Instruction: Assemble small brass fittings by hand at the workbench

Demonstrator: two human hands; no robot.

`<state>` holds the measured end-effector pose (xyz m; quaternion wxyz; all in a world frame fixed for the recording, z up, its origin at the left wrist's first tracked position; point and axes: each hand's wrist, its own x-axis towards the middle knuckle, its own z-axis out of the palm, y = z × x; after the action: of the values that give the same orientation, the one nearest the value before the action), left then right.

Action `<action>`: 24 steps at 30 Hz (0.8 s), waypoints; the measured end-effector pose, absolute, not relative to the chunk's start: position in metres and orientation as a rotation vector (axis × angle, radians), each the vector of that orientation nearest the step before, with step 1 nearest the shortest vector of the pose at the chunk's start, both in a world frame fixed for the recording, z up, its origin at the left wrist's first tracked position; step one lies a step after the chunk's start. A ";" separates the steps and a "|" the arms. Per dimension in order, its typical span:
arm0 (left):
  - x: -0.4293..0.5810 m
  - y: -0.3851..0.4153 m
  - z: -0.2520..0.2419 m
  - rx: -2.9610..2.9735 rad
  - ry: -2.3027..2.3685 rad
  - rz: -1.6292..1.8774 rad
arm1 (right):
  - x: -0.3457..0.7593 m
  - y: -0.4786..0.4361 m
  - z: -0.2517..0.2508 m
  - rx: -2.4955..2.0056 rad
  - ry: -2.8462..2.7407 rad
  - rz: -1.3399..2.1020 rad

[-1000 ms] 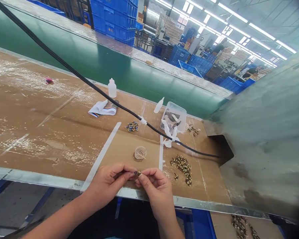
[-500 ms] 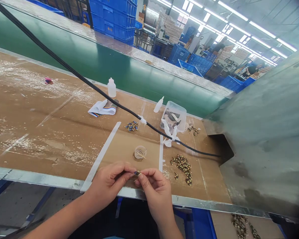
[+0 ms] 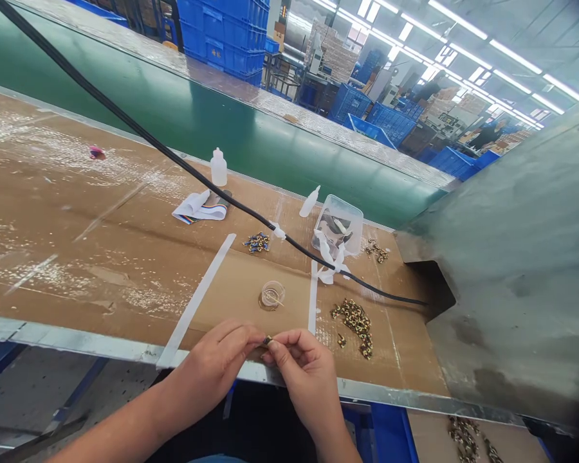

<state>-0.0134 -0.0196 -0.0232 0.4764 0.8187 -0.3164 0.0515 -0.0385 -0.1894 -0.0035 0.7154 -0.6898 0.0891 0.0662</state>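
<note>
One tiny part (image 3: 268, 339): brassy glint, I can't see more detail
Left hand (image 3: 219, 363): fingertips pinched on it
Right hand (image 3: 305, 370): same pinch

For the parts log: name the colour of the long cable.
The cable is black; the head view shows it best.

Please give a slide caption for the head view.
Left hand and right hand pinch a small metal part at the bench edge, near a parts pile.
</note>
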 end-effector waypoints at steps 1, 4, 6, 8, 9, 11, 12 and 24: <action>-0.013 -0.020 -0.024 2.003 -0.769 0.106 | -0.039 -0.190 -0.004 -1.539 0.192 0.145; -0.012 -0.020 -0.024 2.003 -0.769 0.078 | -0.040 -0.190 -0.005 -1.596 0.189 0.117; -0.012 -0.020 -0.023 1.996 -0.760 0.069 | -0.042 -0.190 -0.006 -1.635 0.178 0.102; -0.012 -0.020 -0.021 1.993 -0.737 0.049 | -0.042 -0.191 -0.008 -1.657 0.152 0.103; -0.012 -0.021 -0.021 1.993 -0.722 0.039 | -0.042 -0.192 -0.008 -1.660 0.140 0.111; -0.011 -0.021 -0.019 1.990 -0.701 0.018 | -0.041 -0.193 -0.009 -1.655 0.130 0.132; -0.011 -0.021 -0.018 1.986 -0.695 0.009 | -0.041 -0.193 -0.008 -1.647 0.133 0.146; -0.005 -0.027 -0.010 1.979 -0.623 0.013 | -0.039 -0.192 -0.005 -1.492 0.185 0.132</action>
<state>-0.0049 -0.0275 -0.0099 0.5086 0.8212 -0.2586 0.0055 -0.0395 -0.1919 -0.0051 0.7285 -0.6772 0.0839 0.0600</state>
